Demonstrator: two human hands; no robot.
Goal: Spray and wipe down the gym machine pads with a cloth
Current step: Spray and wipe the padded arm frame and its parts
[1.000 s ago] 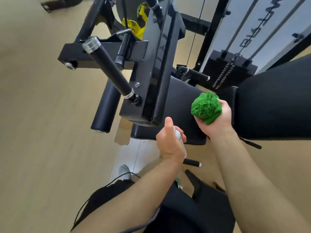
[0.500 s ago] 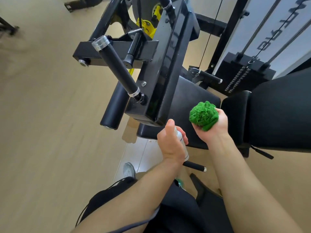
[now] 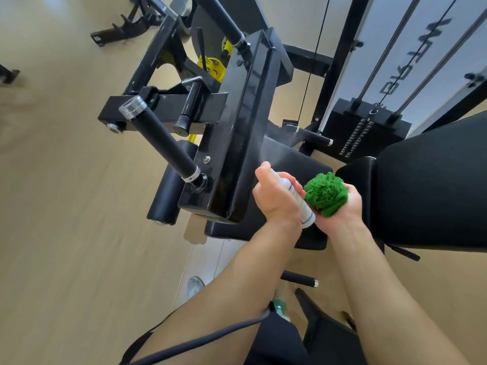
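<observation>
My left hand (image 3: pixel 274 196) grips a white spray bottle (image 3: pixel 300 201), its top end hidden by my fingers and pointed at the long black arm pad (image 3: pixel 245 133). A faint mist hangs over the pad's right side. My right hand (image 3: pixel 340 209) holds a bunched green cloth (image 3: pixel 325 193) just right of the bottle, above the black seat pad (image 3: pixel 287 159). A large black back pad (image 3: pixel 432 188) lies to the right. A black roller pad (image 3: pixel 168 196) sits low under the arm pad.
A black handle bar (image 3: pixel 160 143) with a clear end cap juts out left of the arm pad. The weight stack (image 3: pixel 369 130) and cables stand at the back right. Tan floor spreads to the left. A dark cord (image 3: pixel 200 338) crosses my left forearm.
My left hand has risen and tipped the bottle toward the arm pad, and mist now shows. My right hand with the cloth has stayed beside it. The view has shifted.
</observation>
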